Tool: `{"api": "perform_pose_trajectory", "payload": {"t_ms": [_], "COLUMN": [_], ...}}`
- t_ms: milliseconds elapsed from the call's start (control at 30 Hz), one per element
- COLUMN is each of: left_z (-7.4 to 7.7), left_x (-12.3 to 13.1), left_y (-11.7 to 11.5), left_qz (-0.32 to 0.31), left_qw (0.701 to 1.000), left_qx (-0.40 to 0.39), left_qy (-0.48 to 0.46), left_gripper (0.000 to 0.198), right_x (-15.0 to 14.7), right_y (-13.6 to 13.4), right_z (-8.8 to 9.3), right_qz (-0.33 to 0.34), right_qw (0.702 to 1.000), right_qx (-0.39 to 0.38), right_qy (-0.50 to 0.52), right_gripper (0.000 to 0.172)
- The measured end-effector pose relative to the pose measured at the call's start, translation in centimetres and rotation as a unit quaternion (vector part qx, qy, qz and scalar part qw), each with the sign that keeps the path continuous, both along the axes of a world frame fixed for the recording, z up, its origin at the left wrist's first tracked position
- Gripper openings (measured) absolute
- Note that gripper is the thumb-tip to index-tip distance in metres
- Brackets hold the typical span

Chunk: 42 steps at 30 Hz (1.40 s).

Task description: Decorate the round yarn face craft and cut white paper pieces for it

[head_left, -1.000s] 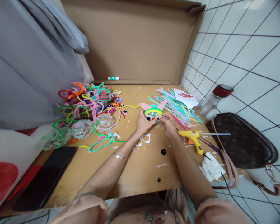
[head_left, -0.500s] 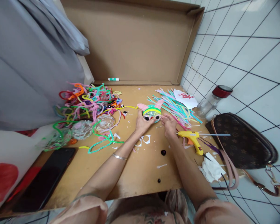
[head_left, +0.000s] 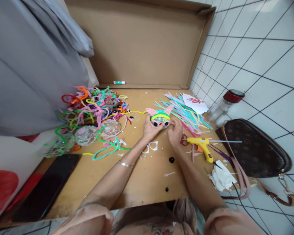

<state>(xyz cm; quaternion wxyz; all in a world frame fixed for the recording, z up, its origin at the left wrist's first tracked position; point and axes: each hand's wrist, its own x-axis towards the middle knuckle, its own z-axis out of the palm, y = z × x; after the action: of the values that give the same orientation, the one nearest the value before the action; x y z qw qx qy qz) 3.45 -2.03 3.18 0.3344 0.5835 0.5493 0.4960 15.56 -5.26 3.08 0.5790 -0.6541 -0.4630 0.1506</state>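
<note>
A clear round ball decorated as an animal face has pink ears, a yellow and green pipe-cleaner band, black-and-white eyes and a red nose. My left hand grips its left and lower side, thumb lying across the front below the eyes. At the ball's right edge is my right hand, fingers curled in a pinch; whatever lies between them is hidden. A yellow glue gun rests on its side just right of that hand, a glue stick poking out behind. Beside its nozzle show red scissor handles, partly covered.
Tangled pipe cleaners and clear plastic balls crowd the left; straight pipe cleaners lie at back right. A phone, crumpled tissue, handbag, red-lidded bottle and black bead surround the work.
My right hand has shifted slightly left and down, its fingers curling more, uncovering the red handles beside the glue gun. The ball in my left hand has moved slightly right.
</note>
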Motion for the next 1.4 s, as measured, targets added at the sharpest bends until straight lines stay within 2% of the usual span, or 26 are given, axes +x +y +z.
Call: {"api": "perform_pose_trajectory", "payload": {"t_ms": [233, 433, 800, 1100, 1400], "left_z": [-0.1, -0.6, 0.1, -0.4, -0.9], "left_x": [-0.1, -0.5, -1.0, -0.8, -0.6], "left_y": [0.1, 0.4, 0.0, 0.3, 0.5], "left_qz": [0.005, -0.03, -0.055, -0.046, -0.033], "left_qw": [1.0, 0.999, 0.998, 0.999, 0.999], "left_qx": [-0.012, -0.001, -0.012, -0.008, 0.007], "left_qy": [0.0, -0.032, -0.014, -0.023, -0.027], "left_gripper": [0.072, 0.076, 0.071, 0.074, 0.076], "right_x": [0.2, 0.3, 0.6, 0.4, 0.4], "right_y": [0.0, 0.2, 0.5, 0.3, 0.5], "right_z": [0.5, 0.5, -0.2, 0.2, -0.2], "right_qz": [0.026, 0.027, 0.028, 0.031, 0.027], "right_qw": [0.999, 0.999, 0.999, 0.999, 1.0], "right_qx": [-0.016, -0.009, -0.002, -0.006, -0.001], "right_qy": [0.016, 0.034, 0.03, 0.02, 0.013], "right_gripper": [0.042, 0.04, 0.041, 0.039, 0.039]}}
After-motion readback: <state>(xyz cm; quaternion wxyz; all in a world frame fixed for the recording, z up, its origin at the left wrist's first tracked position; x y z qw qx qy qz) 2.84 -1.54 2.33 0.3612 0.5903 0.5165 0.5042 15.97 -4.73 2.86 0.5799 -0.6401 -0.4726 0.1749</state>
